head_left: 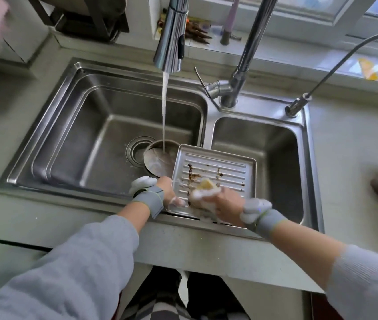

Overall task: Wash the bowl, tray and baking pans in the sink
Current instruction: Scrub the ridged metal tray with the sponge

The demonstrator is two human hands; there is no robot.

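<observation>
The ribbed tray [215,174] lies tilted in the big basin of the double sink [51,125], its near edge propped up on the sink's front rim at about 6 o'clock and its far edge dipping toward the basin floor. Its long axis runs roughly from 6 to 12 o'clock, leaning a little toward 1, with the ribs crossing it from 9 to 3. Brown burnt marks streak the ribbed face.

The left hand [168,192] comes in from 7 o'clock, wrist banded in grey, and grips the tray's near left corner, fingers curled around the rim. The right hand [220,204] reaches in from 4 o'clock, palm down over the tray's lower middle, fingers closed around a soapy yellow sponge [204,188] pressed on the ribs.

At 10 o'clock from the tray, just beside its far left corner, a round bowl [158,158] sits on the basin floor next to the drain [135,148]. Water [165,112] from the faucet [172,35] falls straight into it.
</observation>
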